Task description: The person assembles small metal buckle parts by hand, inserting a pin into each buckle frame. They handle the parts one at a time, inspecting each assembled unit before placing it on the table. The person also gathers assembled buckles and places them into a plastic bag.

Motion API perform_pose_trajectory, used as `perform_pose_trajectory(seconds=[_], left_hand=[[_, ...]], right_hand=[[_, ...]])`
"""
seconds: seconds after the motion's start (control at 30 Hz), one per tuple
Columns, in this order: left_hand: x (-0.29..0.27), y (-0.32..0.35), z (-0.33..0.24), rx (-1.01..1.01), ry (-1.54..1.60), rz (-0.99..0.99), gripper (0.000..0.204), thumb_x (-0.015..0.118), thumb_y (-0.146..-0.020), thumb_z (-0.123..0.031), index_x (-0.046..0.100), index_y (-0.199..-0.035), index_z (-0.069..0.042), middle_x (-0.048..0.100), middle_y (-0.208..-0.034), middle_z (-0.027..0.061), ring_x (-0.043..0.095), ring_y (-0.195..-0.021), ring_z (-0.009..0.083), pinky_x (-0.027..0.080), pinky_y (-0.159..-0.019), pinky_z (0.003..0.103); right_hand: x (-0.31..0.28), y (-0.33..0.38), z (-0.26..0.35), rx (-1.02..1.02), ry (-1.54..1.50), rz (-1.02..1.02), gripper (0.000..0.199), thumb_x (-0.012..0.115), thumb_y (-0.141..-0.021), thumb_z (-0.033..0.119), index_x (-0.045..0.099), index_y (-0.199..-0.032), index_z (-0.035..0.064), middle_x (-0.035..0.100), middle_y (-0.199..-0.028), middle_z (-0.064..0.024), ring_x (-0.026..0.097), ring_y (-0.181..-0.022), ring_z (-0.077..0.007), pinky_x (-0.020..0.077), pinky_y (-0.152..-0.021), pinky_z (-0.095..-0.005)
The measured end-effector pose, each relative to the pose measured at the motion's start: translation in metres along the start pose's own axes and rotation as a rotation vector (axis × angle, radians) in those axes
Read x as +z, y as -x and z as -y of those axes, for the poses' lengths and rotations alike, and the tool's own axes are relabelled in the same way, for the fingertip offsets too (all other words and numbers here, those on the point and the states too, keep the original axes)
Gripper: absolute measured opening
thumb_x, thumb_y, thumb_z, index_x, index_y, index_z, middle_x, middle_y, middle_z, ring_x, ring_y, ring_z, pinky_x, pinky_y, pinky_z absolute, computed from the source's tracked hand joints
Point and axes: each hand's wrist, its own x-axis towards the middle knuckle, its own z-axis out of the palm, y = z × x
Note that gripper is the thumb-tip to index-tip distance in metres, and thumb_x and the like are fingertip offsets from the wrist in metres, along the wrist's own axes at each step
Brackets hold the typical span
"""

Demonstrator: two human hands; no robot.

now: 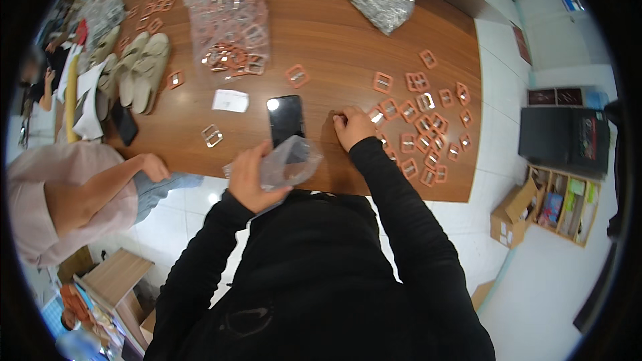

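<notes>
- Small clear plastic bag [293,160], crumpled, its mouth turned to the right; held at the near table edge, partly over a black phone [285,119].
- Left hand [249,179] clamped on the bag's lower left side.
- Right hand [352,127] just right of the bag, fingers pinched together on the wood; what they pinch is too small to tell.
- Orange square buckles [421,124] scattered right of that hand.
- Brown wooden table [321,40]; farther off, a clear bag of buckles [231,23] and pale sandals [142,70] at left.
- White tiled floor; another person's arm [107,184] near left.
</notes>
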Motion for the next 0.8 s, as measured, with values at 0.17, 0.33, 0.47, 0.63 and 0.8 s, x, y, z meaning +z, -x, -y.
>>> perform_pose_trajectory(seconds=[0.17, 0.33, 0.47, 0.63, 0.8], left_hand=[[-0.005, 0.0, -0.012, -0.06, 0.011, 0.064, 0.089, 0.087, -0.059, -0.028, 0.045, -0.132, 0.001, 0.057, -0.107, 0.0179, 0.055, -0.099, 0.0353, 0.043, -0.088, 0.043], [-0.009, 0.016, -0.007, -0.091, 0.011, -0.015, 0.09, 0.087, -0.059, -0.028, 0.044, -0.132, 0.001, 0.057, -0.107, 0.018, 0.055, -0.1, 0.0358, 0.044, -0.087, 0.043], [-0.006, 0.024, 0.004, -0.089, 0.022, -0.052, 0.091, 0.087, -0.058, -0.026, 0.044, -0.134, 0.0, 0.057, -0.108, 0.0174, 0.055, -0.101, 0.0351, 0.044, -0.088, 0.043], [0.001, 0.011, 0.006, -0.103, 0.05, -0.013, 0.094, 0.086, -0.059, -0.024, 0.041, -0.137, -0.001, 0.056, -0.109, 0.0164, 0.055, -0.102, 0.0335, 0.043, -0.089, 0.042], [0.009, -0.021, 0.002, 0.025, 0.082, 0.022, 0.095, 0.086, -0.058, -0.023, 0.04, -0.138, -0.001, 0.057, -0.108, 0.0168, 0.056, -0.101, 0.0337, 0.044, -0.089, 0.043]], right_hand=[[0.028, -0.053, 0.049, 0.07, 0.168, 0.099, 0.034, 0.059, -0.088, 0.019, 0.059, -0.12, 0.01, 0.053, -0.121, -0.02, 0.059, -0.105, -0.0383, 0.0491, -0.09, -0.0459], [0.032, -0.071, 0.061, 0.033, 0.066, 0.07, 0.035, 0.059, -0.087, 0.018, 0.06, -0.121, 0.0089, 0.055, -0.12, -0.0218, 0.059, -0.105, -0.0402, 0.0484, -0.091, -0.0451], [0.01, -0.046, 0.029, -0.037, 0.135, -0.118, 0.033, 0.061, -0.084, 0.015, 0.061, -0.117, 0.0076, 0.054, -0.121, -0.0187, 0.053, -0.113, -0.0389, 0.0437, -0.095, -0.0481], [-0.025, 0.025, -0.017, -0.045, 0.451, -0.23, 0.037, 0.063, -0.082, 0.012, 0.06, -0.118, 0.0085, 0.047, -0.134, -0.0171, 0.038, -0.132, -0.0376, 0.0319, -0.105, -0.0584], [-0.033, 0.068, -0.042, -0.036, 0.432, -0.152, 0.04, 0.063, -0.082, 0.013, 0.059, -0.121, 0.0081, 0.043, -0.14, -0.0171, 0.033, -0.136, -0.0391, 0.0281, -0.109, -0.0603]])
